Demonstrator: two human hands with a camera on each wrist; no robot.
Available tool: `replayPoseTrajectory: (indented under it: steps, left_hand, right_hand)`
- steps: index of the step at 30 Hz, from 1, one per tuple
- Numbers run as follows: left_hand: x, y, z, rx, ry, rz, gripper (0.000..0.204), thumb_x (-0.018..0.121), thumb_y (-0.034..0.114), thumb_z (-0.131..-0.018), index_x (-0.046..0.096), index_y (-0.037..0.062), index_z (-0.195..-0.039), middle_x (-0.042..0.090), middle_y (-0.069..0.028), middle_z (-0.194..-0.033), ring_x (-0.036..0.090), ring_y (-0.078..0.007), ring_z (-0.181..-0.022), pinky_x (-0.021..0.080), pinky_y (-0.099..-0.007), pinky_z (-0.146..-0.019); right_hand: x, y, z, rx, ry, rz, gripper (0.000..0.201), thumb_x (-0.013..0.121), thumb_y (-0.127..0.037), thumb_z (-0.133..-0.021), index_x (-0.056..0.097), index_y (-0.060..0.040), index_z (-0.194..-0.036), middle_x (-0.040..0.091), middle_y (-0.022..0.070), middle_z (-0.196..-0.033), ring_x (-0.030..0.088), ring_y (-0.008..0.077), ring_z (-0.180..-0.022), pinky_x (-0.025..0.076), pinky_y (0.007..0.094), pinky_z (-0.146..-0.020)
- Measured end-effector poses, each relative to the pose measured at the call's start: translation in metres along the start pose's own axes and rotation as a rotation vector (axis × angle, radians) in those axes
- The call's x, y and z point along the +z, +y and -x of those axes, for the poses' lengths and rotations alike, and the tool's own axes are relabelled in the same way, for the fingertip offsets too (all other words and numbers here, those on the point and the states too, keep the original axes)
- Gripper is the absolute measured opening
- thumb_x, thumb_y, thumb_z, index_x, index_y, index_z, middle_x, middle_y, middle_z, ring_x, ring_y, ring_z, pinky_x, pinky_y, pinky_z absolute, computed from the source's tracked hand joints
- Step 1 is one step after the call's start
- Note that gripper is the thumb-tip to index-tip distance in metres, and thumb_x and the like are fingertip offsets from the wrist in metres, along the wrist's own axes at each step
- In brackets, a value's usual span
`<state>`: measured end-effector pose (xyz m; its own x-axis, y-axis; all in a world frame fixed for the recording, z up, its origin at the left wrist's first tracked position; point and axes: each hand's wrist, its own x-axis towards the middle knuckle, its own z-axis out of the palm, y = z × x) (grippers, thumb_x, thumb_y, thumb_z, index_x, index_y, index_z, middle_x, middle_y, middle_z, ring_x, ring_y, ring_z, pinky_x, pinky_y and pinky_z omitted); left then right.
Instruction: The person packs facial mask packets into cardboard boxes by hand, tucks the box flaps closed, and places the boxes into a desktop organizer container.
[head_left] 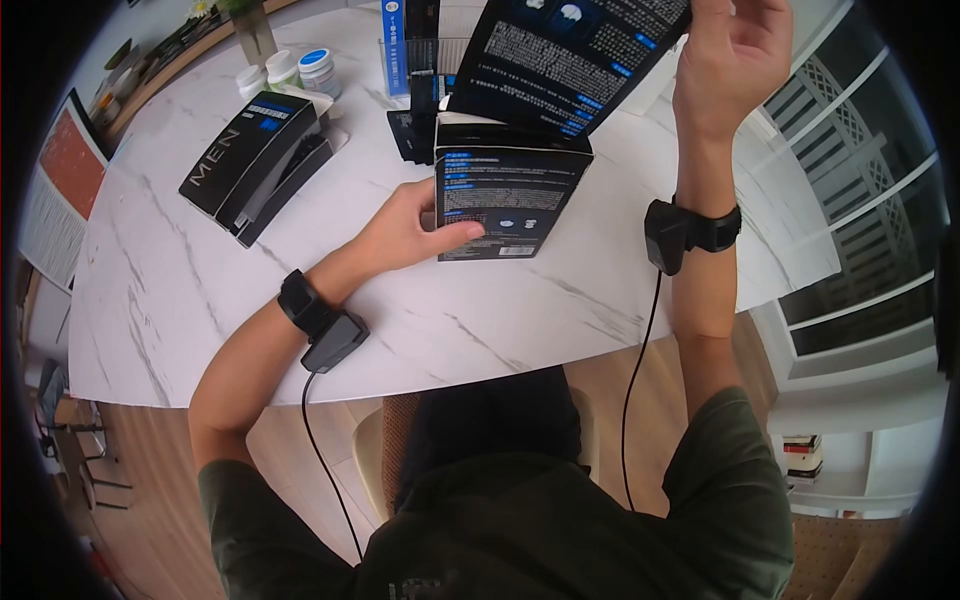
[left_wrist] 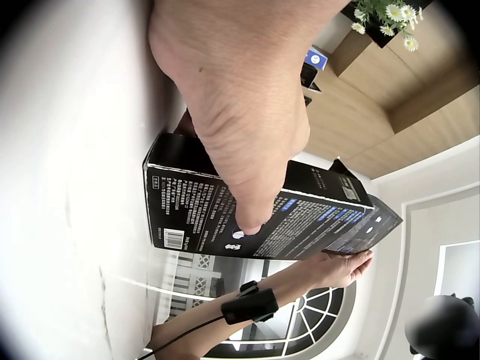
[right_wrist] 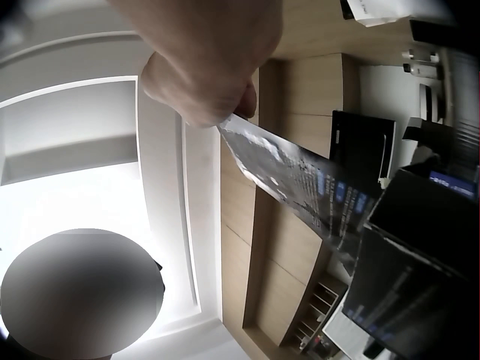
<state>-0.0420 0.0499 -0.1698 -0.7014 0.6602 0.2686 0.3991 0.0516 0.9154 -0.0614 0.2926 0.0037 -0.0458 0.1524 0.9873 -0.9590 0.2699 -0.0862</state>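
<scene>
My left hand (head_left: 408, 232) grips a black printed carton (head_left: 515, 190) standing on the marble-patterned table. The thumb lies across its front face, as the left wrist view also shows on the carton (left_wrist: 202, 202); the other fingers are mostly hidden behind it. Raised to the upper right, my right hand (head_left: 735, 65) pinches the corner of a flat, black printed packet (head_left: 575, 60). In the right wrist view this thin packet (right_wrist: 300, 180) slants from the fingertips down to the carton's open top (right_wrist: 424, 217), overlapping it there.
A second black carton (head_left: 250, 165) marked MEN lies at the left with its end open. Behind it stand several small white jars (head_left: 318, 72) and a vase (head_left: 252, 35). A clear rack with a blue box (head_left: 395, 45) and black items (head_left: 412, 135) is behind the gripped carton.
</scene>
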Motion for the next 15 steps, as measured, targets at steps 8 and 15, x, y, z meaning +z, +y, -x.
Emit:
replayPoseTrajectory:
  steps: [8, 15]
  left_hand:
    - [0.000, -0.002, -0.001, 0.001, -0.003, 0.005, 0.040, 0.070, 0.022, -0.080, 0.057, 0.0002, -0.111, 0.065, -0.0097, -0.100, 0.060, -0.0150, -0.089, 0.047, -0.0307, -0.085]
    - [0.001, -0.003, -0.001, 0.024, 0.007, 0.002, 0.041, 0.070, 0.022, -0.080, 0.056, 0.0000, -0.111, 0.065, -0.0100, -0.100, 0.061, -0.0155, -0.088, 0.047, -0.0306, -0.085]
  right_hand:
    - [0.003, -0.009, 0.004, 0.194, -0.157, -0.076, 0.022, 0.060, -0.008, -0.088, 0.052, 0.0002, -0.106, 0.056, 0.0005, -0.083, 0.049, 0.0025, -0.063, 0.038, 0.0132, -0.049]
    - [0.007, -0.017, 0.010, 0.419, -0.490, -0.061, 0.018, 0.062, -0.006, -0.086, 0.058, 0.0008, -0.101, 0.060, 0.0020, -0.081, 0.053, 0.0025, -0.063, 0.038, 0.0127, -0.047]
